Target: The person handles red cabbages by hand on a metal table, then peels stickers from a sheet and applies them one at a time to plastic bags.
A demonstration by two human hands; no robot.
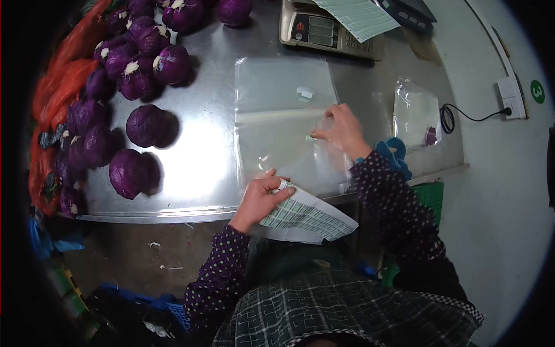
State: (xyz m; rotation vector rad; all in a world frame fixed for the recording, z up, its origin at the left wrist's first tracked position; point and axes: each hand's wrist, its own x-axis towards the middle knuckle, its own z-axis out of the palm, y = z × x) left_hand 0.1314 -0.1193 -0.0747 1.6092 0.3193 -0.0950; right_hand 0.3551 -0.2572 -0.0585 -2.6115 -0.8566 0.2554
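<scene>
My left hand (pixel 261 198) is closed on the edge of a sheet of printed labels (pixel 309 218), which hangs past the table's front edge. Between the thumb and fingers of my right hand (pixel 342 130) is a small label (pixel 311 137), held right at the surface of a clear plastic bag (pixel 277 147). The bags lie flat in a stack on the metal table. Farther up the stack sits another small white label (pixel 304 92). A blue band circles my right wrist, near a roll of blue tape (pixel 395 153).
Purple cabbages (pixel 132 173) crowd the table's left side beside red mesh sacking (pixel 55 98). At the back stands a weighing scale (pixel 321 30) with another label sheet (pixel 361 17) on it. A clear bag (pixel 413 113) and a black cable (pixel 477 118) lie at right, near the wall.
</scene>
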